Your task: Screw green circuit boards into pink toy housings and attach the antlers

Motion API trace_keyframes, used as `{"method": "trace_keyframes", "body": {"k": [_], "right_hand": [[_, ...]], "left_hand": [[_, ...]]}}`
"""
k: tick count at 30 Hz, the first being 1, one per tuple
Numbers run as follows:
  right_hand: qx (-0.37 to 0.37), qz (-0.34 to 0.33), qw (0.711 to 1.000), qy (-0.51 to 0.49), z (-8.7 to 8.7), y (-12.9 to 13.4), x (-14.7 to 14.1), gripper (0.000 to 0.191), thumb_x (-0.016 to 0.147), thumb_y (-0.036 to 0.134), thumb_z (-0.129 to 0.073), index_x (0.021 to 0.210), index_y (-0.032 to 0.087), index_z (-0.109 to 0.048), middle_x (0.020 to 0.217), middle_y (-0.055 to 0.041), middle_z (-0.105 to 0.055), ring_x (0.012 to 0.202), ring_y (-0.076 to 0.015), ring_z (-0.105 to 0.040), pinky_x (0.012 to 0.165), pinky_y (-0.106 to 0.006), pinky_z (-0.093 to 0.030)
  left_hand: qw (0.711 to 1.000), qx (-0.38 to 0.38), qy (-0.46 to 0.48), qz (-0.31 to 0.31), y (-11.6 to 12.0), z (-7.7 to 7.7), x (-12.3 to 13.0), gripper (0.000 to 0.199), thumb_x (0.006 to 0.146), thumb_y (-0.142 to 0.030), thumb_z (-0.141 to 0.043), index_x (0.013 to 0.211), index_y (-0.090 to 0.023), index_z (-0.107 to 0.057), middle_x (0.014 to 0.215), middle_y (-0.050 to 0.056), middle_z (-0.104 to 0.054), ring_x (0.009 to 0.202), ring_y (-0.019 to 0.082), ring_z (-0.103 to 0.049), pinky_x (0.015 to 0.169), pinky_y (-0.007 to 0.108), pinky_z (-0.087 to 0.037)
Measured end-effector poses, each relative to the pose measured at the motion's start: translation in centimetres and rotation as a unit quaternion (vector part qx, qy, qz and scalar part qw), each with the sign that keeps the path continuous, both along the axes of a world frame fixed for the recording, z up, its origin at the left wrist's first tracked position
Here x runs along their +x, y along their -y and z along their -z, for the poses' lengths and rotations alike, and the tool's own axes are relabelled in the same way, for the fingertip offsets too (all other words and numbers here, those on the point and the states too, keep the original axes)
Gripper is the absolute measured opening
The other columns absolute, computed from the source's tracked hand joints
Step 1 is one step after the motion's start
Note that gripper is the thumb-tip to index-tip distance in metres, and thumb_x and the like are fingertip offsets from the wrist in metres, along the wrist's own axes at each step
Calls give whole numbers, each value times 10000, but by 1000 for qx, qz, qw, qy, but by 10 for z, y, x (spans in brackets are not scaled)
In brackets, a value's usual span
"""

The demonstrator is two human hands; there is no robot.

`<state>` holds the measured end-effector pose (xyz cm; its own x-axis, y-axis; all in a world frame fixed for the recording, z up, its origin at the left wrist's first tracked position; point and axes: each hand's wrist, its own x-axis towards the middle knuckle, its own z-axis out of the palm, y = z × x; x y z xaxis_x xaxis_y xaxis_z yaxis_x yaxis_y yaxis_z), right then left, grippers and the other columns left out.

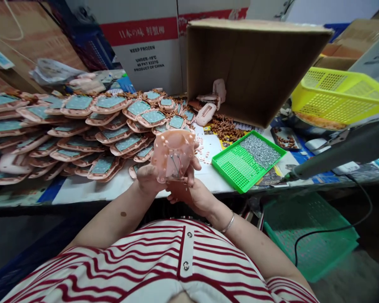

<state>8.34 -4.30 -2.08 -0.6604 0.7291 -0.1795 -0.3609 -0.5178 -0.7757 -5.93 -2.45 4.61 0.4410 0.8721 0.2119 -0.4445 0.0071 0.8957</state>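
Observation:
A pink plastic shell [173, 153] is held up in front of me, its hollow inner side with pegs and thin wires facing me. My left hand [147, 176] is closed on its left edge, thumb at the lower corner. From the right, the fingers of my right hand [196, 185] curl round the shell's edge. Against the right palm is a brown flat piece [180, 191], partly hidden, whose kind I cannot make out. Beyond my hands, stacked pink shells with blue-green panels [104, 101] cover the left of the table.
A green basket [219, 162] with small metal screws stands to the right. Behind it a cardboard box [255, 63] lies on its side, near brown small parts [227, 128]. A yellow basket [341, 88] and a grey arm-like bar [344, 147] are at the far right.

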Motion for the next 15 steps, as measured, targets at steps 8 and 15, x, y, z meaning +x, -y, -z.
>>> {"method": "trace_keyframes", "body": {"k": [8, 15], "right_hand": [[423, 280, 818, 272, -31, -7, 46, 196, 906, 316, -630, 1100, 312, -658, 1094, -61, -723, 977, -213, -684, 903, -415, -570], [603, 265, 630, 411, -54, -2, 67, 412, 933, 250, -577, 1328, 295, -469, 1068, -102, -737, 822, -224, -720, 705, -383, -573]], "left_hand": [[996, 20, 10, -83, -1, -1, 3, 568, 720, -542, -731, 1127, -150, -684, 1111, 166, -723, 1069, 334, -678, 974, 472, -511], [995, -101, 9, 23, 4, 14, 26, 737, 736, -403, -815, 1405, -234, -555, 1229, 102, -691, 978, 221, -669, 793, 306, -534]]}}
